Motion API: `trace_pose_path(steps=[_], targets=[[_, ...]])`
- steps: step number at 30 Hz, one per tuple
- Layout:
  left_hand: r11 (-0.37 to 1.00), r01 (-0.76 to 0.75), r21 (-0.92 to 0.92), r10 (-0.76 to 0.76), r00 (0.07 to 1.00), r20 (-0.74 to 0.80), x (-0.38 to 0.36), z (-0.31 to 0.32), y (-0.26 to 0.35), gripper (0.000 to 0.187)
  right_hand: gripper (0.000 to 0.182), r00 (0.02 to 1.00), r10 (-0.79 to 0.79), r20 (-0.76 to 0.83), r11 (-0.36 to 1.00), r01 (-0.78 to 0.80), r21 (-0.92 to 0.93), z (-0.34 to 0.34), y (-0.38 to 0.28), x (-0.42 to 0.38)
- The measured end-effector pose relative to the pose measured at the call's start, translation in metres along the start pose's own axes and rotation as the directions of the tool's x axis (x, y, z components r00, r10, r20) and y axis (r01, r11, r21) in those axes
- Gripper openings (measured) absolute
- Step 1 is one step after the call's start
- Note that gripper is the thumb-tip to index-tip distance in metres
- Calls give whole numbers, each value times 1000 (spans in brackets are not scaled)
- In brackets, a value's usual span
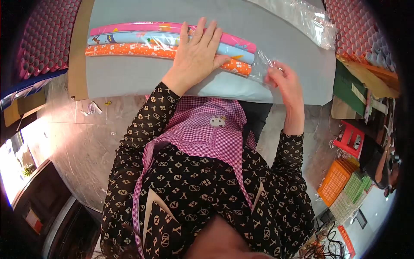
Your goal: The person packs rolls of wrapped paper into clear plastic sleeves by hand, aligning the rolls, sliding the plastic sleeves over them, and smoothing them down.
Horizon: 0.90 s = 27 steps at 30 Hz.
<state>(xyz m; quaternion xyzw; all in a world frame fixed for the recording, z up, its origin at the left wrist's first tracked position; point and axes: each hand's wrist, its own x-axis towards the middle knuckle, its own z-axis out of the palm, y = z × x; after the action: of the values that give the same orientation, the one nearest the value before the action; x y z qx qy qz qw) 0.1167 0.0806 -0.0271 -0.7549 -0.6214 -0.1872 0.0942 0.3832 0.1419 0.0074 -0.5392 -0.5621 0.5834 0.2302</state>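
Three rolls of wrapping paper lie side by side on the grey table (129,77): a pink roll (129,28), a light blue roll (129,38) and an orange roll (129,50) with white prints. Clear plastic covers them, and its loose end, a clear plastic sleeve (259,68), sticks out past their right ends. My left hand (196,54) rests flat across all three rolls with its fingers stretched out. At the right, my right hand (284,82) pinches the end of the plastic sleeve between thumb and fingers.
Clear plastic bags (302,19) lie at the table's back right. Stacks of pink rolls (45,39) stand at the left, and more rolls (362,32) at the right. Beyond the table's right edge are a red stool (348,140) and an orange basket (336,181).
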Motion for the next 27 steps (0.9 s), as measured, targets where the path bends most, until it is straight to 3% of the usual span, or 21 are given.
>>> trace_pose_path(steps=[2,6,11,15,17,27], targets=[[1000,2,-3,-2,1000,-2,0,0,0,68,20,995,36,93,997,-29,-78,-2,6,1],[1000,17,-8,-17,1000,15,0,-2,0,67,15,996,-7,89,987,21,-159,0,5,8],[1000,28,-8,-28,999,36,0,-1,0,68,11,999,6,44,998,-8,54,14,-5,6],[1000,19,-18,-19,1000,-12,-1,2,0,67,14,999,-32,17,999,32,36,23,-3,10],[999,26,-31,-26,1000,4,0,2,-1,67,16,999,-10,-53,992,17,126,26,-6,10],[996,56,-66,-59,997,-46,-6,-2,1,70,13,970,157,183,986,-144,-80,16,-2,21]])
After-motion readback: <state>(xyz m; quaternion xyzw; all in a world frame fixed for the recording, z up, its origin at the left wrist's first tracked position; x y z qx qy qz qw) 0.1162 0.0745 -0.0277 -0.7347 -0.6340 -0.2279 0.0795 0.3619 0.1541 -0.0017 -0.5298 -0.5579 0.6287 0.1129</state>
